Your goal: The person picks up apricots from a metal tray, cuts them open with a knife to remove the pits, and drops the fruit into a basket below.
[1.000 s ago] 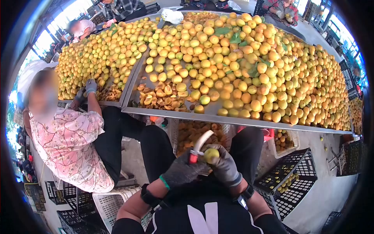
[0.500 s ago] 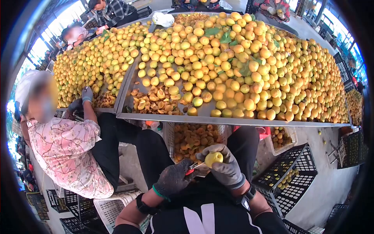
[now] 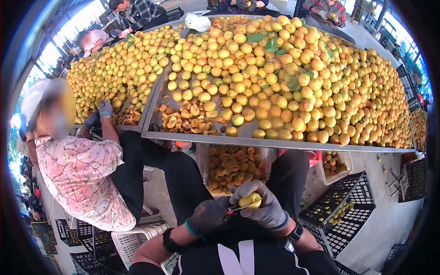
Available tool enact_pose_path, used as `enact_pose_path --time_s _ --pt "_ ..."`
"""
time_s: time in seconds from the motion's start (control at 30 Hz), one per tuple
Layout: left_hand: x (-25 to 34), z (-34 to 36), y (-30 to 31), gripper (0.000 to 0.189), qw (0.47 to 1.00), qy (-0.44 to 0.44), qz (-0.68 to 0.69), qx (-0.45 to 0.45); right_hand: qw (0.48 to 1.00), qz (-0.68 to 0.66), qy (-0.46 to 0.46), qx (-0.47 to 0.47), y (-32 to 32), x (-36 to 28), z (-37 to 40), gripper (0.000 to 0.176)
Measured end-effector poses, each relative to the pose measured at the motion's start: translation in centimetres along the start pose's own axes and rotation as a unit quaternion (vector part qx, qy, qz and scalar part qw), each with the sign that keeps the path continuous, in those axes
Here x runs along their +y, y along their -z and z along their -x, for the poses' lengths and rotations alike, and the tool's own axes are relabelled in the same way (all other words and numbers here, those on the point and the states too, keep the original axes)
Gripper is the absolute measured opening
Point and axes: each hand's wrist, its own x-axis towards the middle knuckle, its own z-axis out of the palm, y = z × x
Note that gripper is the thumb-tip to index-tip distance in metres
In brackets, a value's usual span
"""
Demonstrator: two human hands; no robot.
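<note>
My left hand [image 3: 208, 216], in a dark glove with a green cuff, is closed around a small knife [image 3: 233, 209] with a bit of red handle showing. Its blade lies against a yellow apricot [image 3: 250, 200], where a line shows across the skin. My right hand [image 3: 268, 210], gloved in grey, grips that apricot, fingers wrapped round its far side. Both hands are close together above my lap. Just beyond them, a white crate [image 3: 200, 169] between my knees holds apricot halves [image 3: 233, 167].
A metal-edged table [image 3: 275, 143] bears a large heap of apricots [image 3: 293, 82] and some cut halves [image 3: 188, 117]. At my left sits a co-worker in a pink floral shirt [image 3: 80, 178]. Black crates [image 3: 341, 229] stand at right; other people sit across the table.
The knife blade has come across the apricot, which has turned in my right hand. Both hands have shifted slightly down and closer together. The view has moved a little.
</note>
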Motion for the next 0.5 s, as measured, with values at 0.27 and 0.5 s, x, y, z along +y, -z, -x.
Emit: enact_pose_path --time_s 0.27,0.5 --pt "0.3 -0.4 -0.6 0.033 0.998 -0.043 0.002 0.039 0.999 -0.031 0.008 -0.010 -0.3 1.1 -0.1 0.049" --pt "-0.3 -0.3 -1.7 0.039 0.998 -0.056 0.037 -0.001 0.976 0.205 0.075 -0.015 1.0 1.0 -0.5 0.049"
